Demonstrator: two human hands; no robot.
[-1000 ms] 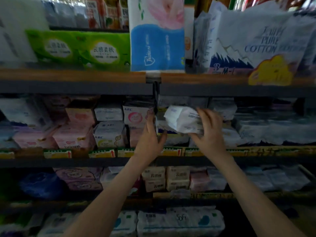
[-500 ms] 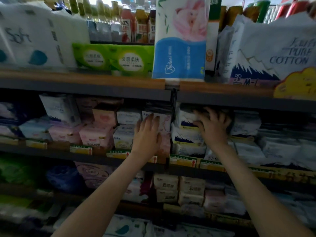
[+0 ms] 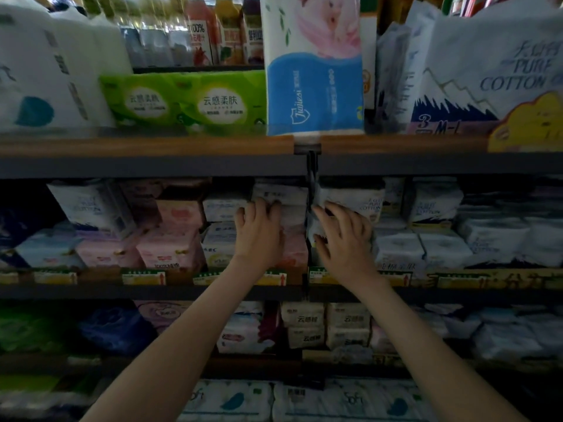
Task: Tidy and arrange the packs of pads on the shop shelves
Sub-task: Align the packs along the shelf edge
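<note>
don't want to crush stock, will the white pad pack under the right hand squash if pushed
Probably squashy and light: the white pad pack looks soft and puffy where the right hand presses it. Its smooth wrapper may slide against the neighbouring pack.

L hand [image 3: 259,236] extended fwd, fingers curled; R hand [image 3: 344,242] alongside, fingers splayed.
</note>
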